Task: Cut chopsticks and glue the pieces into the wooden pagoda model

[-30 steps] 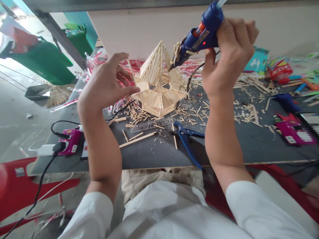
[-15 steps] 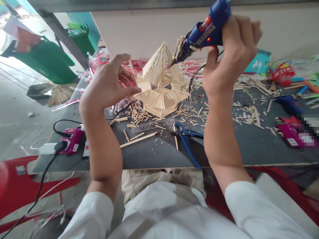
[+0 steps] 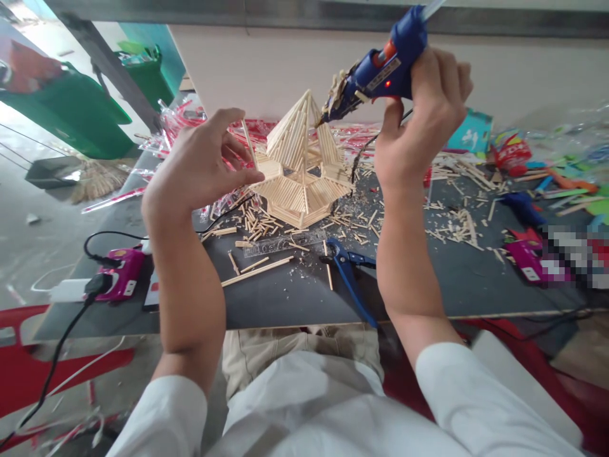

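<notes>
A small pointed model (image 3: 288, 136) built from thin wooden sticks stands on the dark table, with a peaked roof over a wide, star-like base. In my right hand (image 3: 423, 120) is a blue glue gun (image 3: 380, 73) with a lit red light and crusted glue round its front. Its nozzle points down-left at the roof's open side, near the stick edges; whether it touches them I cannot tell. At the model's left, my left hand (image 3: 200, 155) pinches a short wooden stick (image 3: 247, 141) lengthwise between index finger and thumb.
Cut stick pieces (image 3: 259, 222) litter the tabletop around a clear ruler (image 3: 285, 243). Blue-handled cutters (image 3: 349, 273) lie near the front edge. Purple power strips (image 3: 124, 273) with cables sit at left and right. Plastic wrappers line the back; green bins (image 3: 71, 114) stand on the floor.
The whole view has shifted a little. Against the model, the glue gun's nozzle is slightly higher on the roof's open side. My left hand still pinches the stick in much the same place.
</notes>
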Demonstrator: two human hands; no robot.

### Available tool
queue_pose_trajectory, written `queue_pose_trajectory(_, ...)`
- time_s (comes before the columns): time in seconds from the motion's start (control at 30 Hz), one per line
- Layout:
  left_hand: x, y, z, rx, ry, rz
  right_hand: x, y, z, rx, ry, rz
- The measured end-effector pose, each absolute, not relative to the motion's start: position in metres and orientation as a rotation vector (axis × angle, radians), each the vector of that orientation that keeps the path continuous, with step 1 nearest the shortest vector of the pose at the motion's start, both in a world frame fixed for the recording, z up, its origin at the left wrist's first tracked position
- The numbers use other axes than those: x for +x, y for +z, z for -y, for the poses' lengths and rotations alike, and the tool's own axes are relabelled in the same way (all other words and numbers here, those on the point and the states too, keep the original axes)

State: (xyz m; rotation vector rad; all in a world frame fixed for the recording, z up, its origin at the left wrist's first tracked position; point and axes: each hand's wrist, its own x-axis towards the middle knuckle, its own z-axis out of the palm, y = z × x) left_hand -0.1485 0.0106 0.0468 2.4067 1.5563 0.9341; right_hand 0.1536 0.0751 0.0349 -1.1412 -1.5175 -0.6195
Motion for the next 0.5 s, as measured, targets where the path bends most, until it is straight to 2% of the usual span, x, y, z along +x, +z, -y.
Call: queue_pose_trajectory(0.5, -0.145, 0.052, -0.005, 2.317, 0.890, -1.609, 0.155, 0.040, -0.072, -1.234, -0.554, 1.585)
